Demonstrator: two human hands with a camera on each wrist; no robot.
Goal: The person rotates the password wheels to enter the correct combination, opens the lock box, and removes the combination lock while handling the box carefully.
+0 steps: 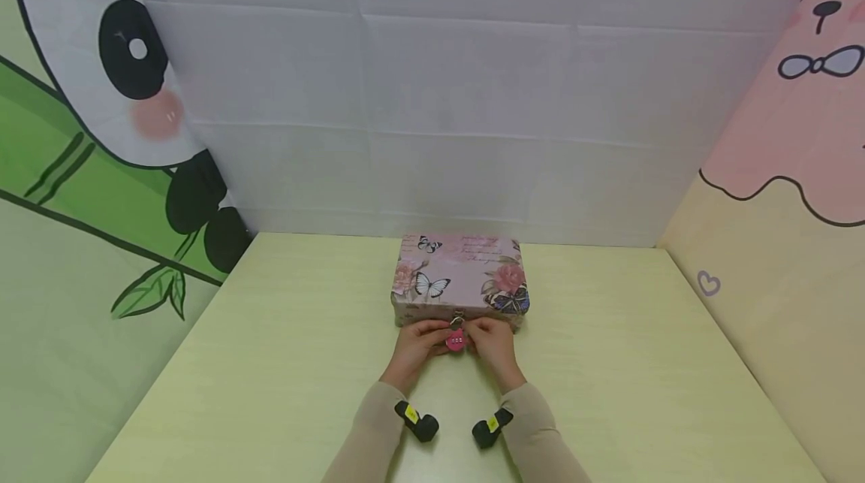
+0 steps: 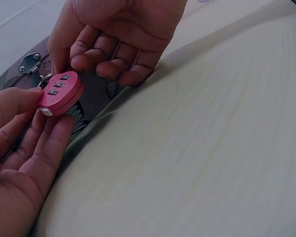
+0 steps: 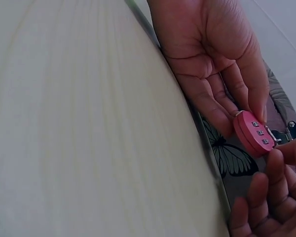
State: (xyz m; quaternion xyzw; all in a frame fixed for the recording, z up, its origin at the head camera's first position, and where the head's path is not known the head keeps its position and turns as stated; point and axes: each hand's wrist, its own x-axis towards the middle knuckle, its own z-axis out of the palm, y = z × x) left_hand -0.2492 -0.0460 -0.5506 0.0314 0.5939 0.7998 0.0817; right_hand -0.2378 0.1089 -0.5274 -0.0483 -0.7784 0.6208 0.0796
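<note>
A pink combination padlock hangs at the metal clasp on the front of a pink box printed with butterflies and flowers. The box's lid is down. My left hand holds the padlock's body, thumb on top and fingers beneath, as the left wrist view shows. At the other end of the padlock, by its shackle, my right hand pinches with thumb and index finger; its other fingers curl loosely. Three number dials face up. Whether the shackle is locked cannot be told.
The box stands near the back of a pale yellow table, close to a white backdrop. Printed cartoon panels flank the table on the left and right. Each wrist carries a black strap with a small camera.
</note>
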